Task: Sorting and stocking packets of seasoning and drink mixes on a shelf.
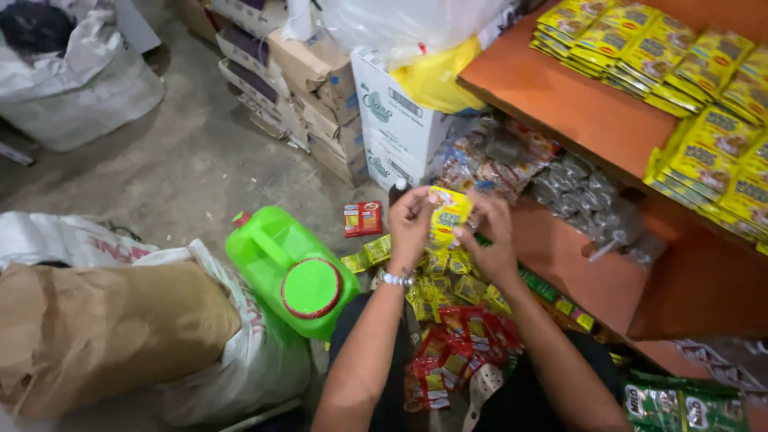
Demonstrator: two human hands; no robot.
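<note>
Both hands are raised in front of me, pinching a small yellow sachet (pixel 446 214) between them. My left hand (pixel 410 222) grips its left edge; a metal bracelet sits on that wrist. My right hand (pixel 490 240) holds its right side. Below the hands hangs a strip of more yellow sachets (pixel 448 280), and red sachets (pixel 460 348) lie in a heap on my lap.
A green plastic jug (pixel 292 270) lies at left beside a brown paper sack (pixel 104 332). Cardboard boxes (pixel 392 128) stand behind. Orange shelves (pixel 576 108) at right hold stacked yellow packets (pixel 688 72) and bagged goods (pixel 576 188). A red packet (pixel 362 218) lies on the concrete floor.
</note>
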